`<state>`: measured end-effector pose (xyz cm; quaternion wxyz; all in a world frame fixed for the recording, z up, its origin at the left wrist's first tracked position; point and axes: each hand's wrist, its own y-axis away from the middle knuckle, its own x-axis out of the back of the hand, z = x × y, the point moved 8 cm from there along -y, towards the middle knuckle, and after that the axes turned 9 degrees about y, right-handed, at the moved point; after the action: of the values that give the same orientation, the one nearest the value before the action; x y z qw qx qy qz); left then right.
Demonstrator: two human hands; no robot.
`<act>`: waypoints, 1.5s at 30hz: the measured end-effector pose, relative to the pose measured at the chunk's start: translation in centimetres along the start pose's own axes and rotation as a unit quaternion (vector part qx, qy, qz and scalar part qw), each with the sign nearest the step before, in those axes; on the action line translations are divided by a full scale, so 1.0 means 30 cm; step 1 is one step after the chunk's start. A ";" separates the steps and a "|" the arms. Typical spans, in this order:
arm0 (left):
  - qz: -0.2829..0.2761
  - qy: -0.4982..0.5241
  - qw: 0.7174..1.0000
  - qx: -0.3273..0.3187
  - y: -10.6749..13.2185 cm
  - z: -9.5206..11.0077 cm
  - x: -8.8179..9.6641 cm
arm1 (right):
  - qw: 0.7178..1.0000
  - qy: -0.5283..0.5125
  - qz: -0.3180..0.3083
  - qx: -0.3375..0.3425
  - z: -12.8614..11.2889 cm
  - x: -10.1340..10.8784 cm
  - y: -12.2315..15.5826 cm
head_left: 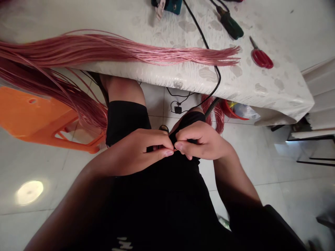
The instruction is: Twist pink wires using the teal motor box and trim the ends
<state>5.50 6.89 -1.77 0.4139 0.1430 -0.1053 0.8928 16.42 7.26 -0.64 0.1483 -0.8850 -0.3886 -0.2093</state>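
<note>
Pink wire bundle [117, 50] draped over edge of white tbl [272, 94]; red scissors [261, 57], green screwdriver [230, 26], black cable [209, 52] on top. Orange stool [34, 111] at left, black shorts [125, 118] below tbl. Short wire end [175, 150] pinched betw. L hand [133, 152] and R hand [201, 140], fingertips [169, 152] nearly closed on it, just above lap.

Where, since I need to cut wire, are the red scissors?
In the head view, the red scissors lie on the white table, right of the green tool and the pink wire.
</note>
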 end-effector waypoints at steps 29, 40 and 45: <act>0.122 -0.085 0.989 -0.016 0.010 0.041 0.032 | 0.987 0.091 0.128 0.030 -0.024 -0.015 0.007; 0.138 -0.093 0.985 -0.047 0.013 0.060 0.037 | 0.978 0.076 0.191 0.024 -0.020 -0.007 0.011; 0.143 -0.102 0.983 -0.052 0.016 0.062 0.040 | 0.974 0.058 0.220 0.014 -0.011 -0.008 0.015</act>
<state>4.70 6.85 0.35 0.2760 0.1948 -0.2125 0.9169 16.53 6.69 -0.52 0.2256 -0.9330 -0.1781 -0.2167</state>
